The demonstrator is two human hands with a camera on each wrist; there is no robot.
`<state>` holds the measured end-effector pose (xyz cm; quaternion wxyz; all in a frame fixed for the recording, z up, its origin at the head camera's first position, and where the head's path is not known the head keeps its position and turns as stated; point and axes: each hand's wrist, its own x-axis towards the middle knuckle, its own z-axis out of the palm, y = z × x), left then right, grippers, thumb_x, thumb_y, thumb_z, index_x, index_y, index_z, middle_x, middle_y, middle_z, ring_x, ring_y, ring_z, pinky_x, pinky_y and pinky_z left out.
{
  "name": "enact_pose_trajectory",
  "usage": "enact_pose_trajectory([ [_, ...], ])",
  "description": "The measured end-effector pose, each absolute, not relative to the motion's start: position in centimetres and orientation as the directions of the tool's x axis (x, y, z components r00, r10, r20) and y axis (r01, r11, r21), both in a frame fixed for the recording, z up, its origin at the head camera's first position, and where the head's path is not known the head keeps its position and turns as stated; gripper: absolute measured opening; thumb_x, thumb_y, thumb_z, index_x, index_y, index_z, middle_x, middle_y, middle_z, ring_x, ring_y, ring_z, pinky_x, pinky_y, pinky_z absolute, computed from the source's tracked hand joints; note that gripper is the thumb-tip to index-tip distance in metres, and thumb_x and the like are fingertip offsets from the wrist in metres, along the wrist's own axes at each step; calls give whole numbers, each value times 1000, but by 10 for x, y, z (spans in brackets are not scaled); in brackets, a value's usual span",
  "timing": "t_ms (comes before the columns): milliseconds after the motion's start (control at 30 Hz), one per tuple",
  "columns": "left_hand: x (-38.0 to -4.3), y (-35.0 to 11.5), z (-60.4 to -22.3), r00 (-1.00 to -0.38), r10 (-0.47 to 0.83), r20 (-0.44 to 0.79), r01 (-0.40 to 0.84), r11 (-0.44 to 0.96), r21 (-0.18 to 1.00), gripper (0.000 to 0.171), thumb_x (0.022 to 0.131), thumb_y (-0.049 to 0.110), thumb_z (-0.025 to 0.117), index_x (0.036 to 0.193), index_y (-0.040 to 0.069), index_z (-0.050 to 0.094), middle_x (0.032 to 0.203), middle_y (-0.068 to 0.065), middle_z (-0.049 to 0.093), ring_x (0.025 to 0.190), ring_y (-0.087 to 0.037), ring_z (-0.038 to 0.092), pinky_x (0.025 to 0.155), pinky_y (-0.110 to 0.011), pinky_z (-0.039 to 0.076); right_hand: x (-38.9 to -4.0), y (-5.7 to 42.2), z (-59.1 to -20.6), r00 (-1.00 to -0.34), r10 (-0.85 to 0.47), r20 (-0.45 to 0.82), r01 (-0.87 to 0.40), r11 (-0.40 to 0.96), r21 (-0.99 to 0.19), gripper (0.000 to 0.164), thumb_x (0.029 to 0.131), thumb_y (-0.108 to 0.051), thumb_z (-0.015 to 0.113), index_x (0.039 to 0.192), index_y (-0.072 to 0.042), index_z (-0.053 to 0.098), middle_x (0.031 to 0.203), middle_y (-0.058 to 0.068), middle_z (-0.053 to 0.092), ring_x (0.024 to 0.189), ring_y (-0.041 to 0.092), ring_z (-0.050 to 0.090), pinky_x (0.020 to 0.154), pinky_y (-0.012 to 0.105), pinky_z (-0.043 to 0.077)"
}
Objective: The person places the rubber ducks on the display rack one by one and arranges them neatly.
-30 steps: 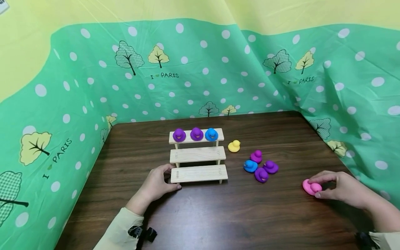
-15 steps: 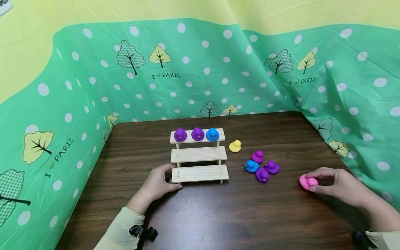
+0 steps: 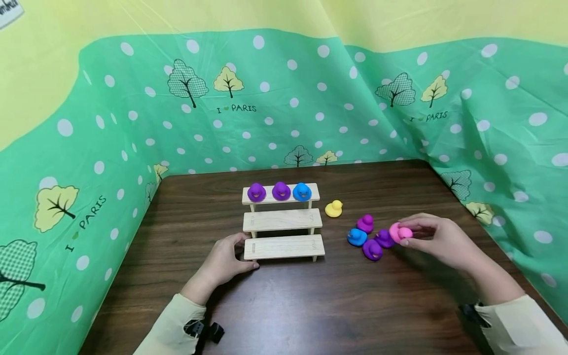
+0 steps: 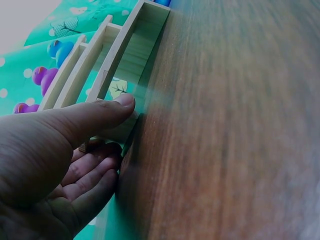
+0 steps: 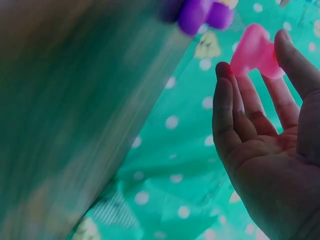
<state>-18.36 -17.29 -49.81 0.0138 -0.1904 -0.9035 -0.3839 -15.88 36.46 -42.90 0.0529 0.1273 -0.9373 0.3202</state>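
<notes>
A pink rubber duck (image 3: 401, 232) is pinched between the thumb and fingers of my right hand (image 3: 437, 241), just right of a purple duck (image 3: 384, 238). In the right wrist view, the pink duck (image 5: 255, 51) shows between thumb and fingertips, apart from the tabletop. My left hand (image 3: 225, 256) grips the left end of the three-tier wooden stand (image 3: 284, 246); its thumb is at the front and its fingers behind in the left wrist view. Two purple ducks (image 3: 281, 191) and a blue duck (image 3: 302, 192) sit on the top tier. Bare wood shows on both lower tiers.
Right of the stand are a yellow duck (image 3: 334, 208) and a cluster with a blue duck (image 3: 357, 237), a magenta duck (image 3: 365, 223) and another purple duck (image 3: 372, 249). Green polka-dot cloth (image 3: 266, 113) walls in the dark wooden table (image 3: 284, 315) at the back and sides.
My right hand has lifted the pink duck from the table's right side and carried it left and farther back, up to the cluster. The left hand stays at the stand.
</notes>
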Motion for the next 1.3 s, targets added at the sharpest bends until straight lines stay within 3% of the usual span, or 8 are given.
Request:
enact_pose_trajectory([
  [567,-185,-174,-498,-927,333,172,353,620,701,51,67,19,101,108,14,69,95,6,74,94,-13,72,89,-41,57,-186,260,-407,-949,-257,184,-312,667,-677,36,85,-28,90,118,-18,79,114,0,76,100,18,71,84,40,61],
  [733,-184,-174,-499,-928,330,172,353,634,688,52,67,20,101,107,15,69,93,10,73,93,-11,71,88,-40,57,-188,226,-406,-932,-302,201,-352,621,-700,39,82,-24,93,117,-18,79,114,-1,75,99,16,71,82,38,61],
  [933,-184,-173,-498,-927,333,173,354,625,696,51,67,19,101,107,15,69,94,11,73,93,-9,71,88,-38,57,-193,189,-406,-867,-417,272,-471,508,-721,37,82,-17,92,117,-12,79,112,-3,75,100,14,72,84,40,62],
  [1300,-185,-173,-497,-929,332,162,344,618,707,50,68,19,101,106,16,68,94,10,73,93,-9,71,87,-39,57,-202,125,-405,-831,-503,238,-511,520,-684,35,84,-18,91,116,-13,79,109,-8,76,101,11,69,85,34,61],
])
